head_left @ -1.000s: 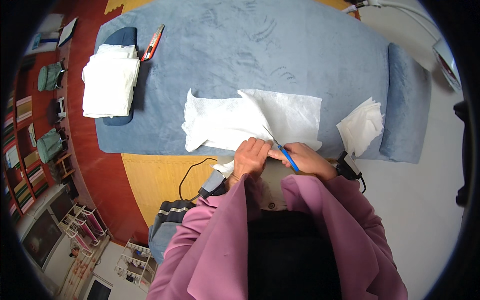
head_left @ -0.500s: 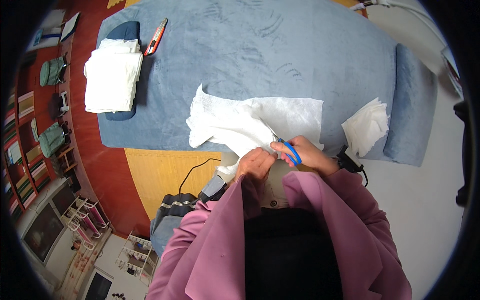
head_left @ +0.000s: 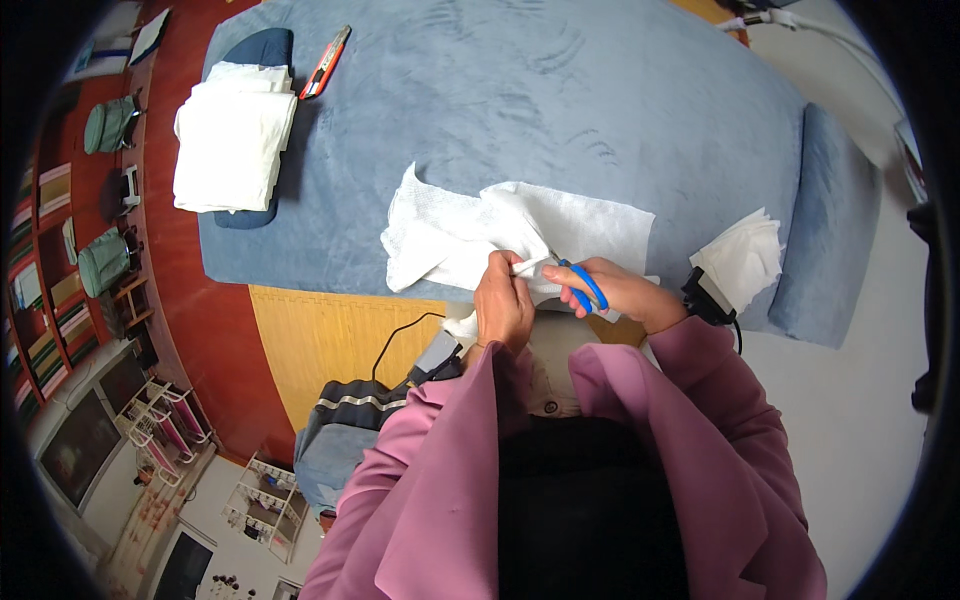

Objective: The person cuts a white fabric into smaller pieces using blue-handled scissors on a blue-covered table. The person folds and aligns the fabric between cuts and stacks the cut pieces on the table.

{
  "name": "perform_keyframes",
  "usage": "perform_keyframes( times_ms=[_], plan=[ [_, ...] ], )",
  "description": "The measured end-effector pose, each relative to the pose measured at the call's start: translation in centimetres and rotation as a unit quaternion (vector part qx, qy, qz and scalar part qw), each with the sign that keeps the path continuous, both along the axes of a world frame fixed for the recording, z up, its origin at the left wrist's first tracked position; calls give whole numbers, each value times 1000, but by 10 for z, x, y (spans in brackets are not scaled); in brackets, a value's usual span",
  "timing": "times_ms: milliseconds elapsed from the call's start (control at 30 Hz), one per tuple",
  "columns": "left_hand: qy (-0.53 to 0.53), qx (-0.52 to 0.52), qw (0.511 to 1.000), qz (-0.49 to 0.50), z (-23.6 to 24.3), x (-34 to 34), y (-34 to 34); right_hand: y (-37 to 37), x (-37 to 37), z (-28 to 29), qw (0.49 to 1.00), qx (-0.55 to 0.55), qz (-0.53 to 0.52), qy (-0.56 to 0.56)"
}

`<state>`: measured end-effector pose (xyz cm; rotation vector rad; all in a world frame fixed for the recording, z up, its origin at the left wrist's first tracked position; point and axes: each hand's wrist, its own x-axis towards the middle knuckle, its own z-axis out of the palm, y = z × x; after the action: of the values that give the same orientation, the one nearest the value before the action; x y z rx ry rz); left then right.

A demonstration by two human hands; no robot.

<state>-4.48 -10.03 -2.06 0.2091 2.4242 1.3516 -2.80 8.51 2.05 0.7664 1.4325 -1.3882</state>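
White cloth (head_left: 450, 225) lies bunched and partly spread along the near edge of the blue padded surface. My left hand (head_left: 505, 305) is closed on a fold of it at that edge. In my right hand (head_left: 625, 295) are scissors with blue handles (head_left: 592, 287), fingers through the loops. The blades point up and left into the cloth beside my left fingertips, and the fabric partly hides them. A flat piece of the white cloth extends rightward behind the scissors.
A folded white cloth stack (head_left: 232, 140) rests on a dark blue pad (head_left: 262, 48) at the left. Near it lies a red utility knife (head_left: 327, 62). Several small white pieces (head_left: 742, 258) sit at the right by a blue bolster (head_left: 835, 225). A blue stool (head_left: 345, 430) stands lower left.
My left hand has moved up along the cloth and now pinches it nearer the scissor blades. The right hand with the scissors has shifted slightly right. The whole view has tilted a little.
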Motion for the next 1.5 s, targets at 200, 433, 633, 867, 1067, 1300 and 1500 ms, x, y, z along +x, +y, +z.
perform_keyframes(
  times_ms=[200, 433, 633, 867, 1067, 1300, 1500],
  plan=[
    [16, -79, 992, -100, 3, 0, 0, 0, 7, 0, 999, -30, 43, -11],
    [111, -4, 966, -233, -6, 8, -10, 0, 19, -2, 996, -92, 6, 15],
    [142, 61, 952, -265, 2, 16, -26, 0, 21, 1, 999, -34, 1, -6],
    [189, 106, 933, -289, 6, 18, -19, -1, 16, 0, 997, -68, -34, 22],
    [231, 113, 910, -325, 14, 18, -21, 6, 5, -9, 994, -87, -53, -50],
    [246, 134, 886, -369, 16, 17, -22, 26, -3, -16, 998, -20, 23, -52],
    [101, -68, 889, -441, 14, 20, -29, 26, -13, -24, 985, 8, -168, -29]
  ],
)
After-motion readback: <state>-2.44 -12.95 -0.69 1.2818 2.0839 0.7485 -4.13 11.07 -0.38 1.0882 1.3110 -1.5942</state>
